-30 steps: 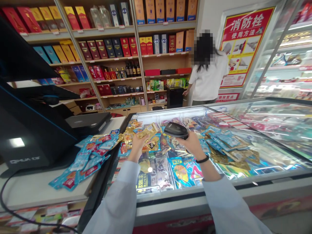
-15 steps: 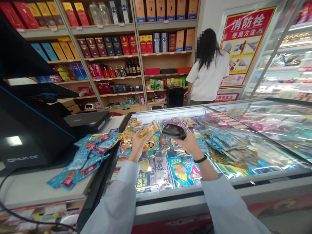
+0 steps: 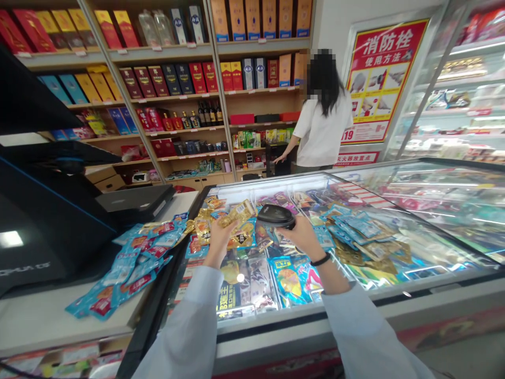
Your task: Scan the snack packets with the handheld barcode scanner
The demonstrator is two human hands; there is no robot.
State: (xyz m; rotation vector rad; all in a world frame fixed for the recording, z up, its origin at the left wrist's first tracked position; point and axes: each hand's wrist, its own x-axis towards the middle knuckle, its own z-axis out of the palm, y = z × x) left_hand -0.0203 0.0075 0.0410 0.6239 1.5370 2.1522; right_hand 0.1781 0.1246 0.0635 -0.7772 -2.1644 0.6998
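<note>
Between the fingers of my left hand (image 3: 220, 239) is a gold snack packet (image 3: 241, 211), its barcode side turned up. My right hand (image 3: 302, 234) is wrapped round a black handheld barcode scanner (image 3: 275, 216), whose head points left at the packet, a small gap apart. Both hands are above the glass top of a chest freezer (image 3: 276, 332). Gold packets (image 3: 203, 229) lie on the glass beside my left hand. To the right of the scanner is a pile of blue and gold packets (image 3: 359, 231). Blue packets (image 3: 130, 258) spread over the counter at the left.
A black checkout terminal (image 3: 43, 226) stands on the white counter (image 3: 51, 321) at the left. Behind the freezer, a person in a white top (image 3: 321, 126) stands by shelves (image 3: 173, 95) of boxed bottles. A red poster (image 3: 384, 79) hangs at the back right.
The view has shifted slightly, so the background sits further left and lower. The person behind has stretched an arm out to the left. My hands keep their holds on the packet and scanner.
</note>
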